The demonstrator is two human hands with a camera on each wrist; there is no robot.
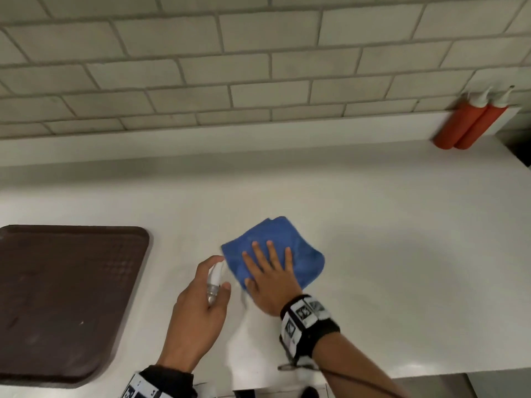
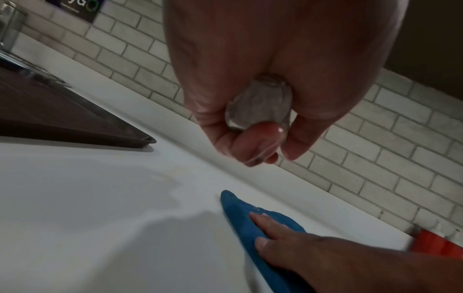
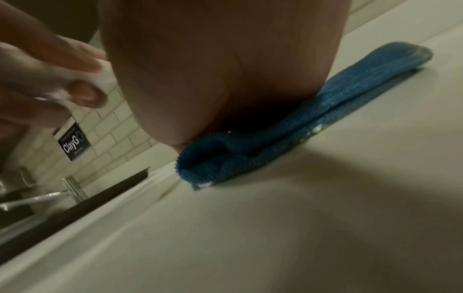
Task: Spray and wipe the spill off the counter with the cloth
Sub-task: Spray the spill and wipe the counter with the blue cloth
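Note:
A folded blue cloth (image 1: 304,251) lies on the white counter (image 1: 402,239), near its middle. My right hand (image 1: 268,271) presses flat on the cloth with straight, spread fingers. Just left of it, my left hand (image 1: 201,305) grips a small clear spray bottle (image 1: 215,281) with a white nozzle, held above the counter and pointing toward the cloth. In the left wrist view the bottle's base (image 2: 259,105) shows inside my curled fingers, and the cloth (image 2: 240,216) lies below with my right hand's fingers (image 2: 273,226) on it. The right wrist view shows the cloth (image 3: 288,126) under my palm. No spill stands out.
A dark brown tray (image 1: 63,300) lies on the counter at the left. Two red squeeze bottles (image 1: 471,122) stand at the back right against the tiled wall (image 1: 258,67). The counter's front edge (image 1: 431,374) runs along the bottom right.

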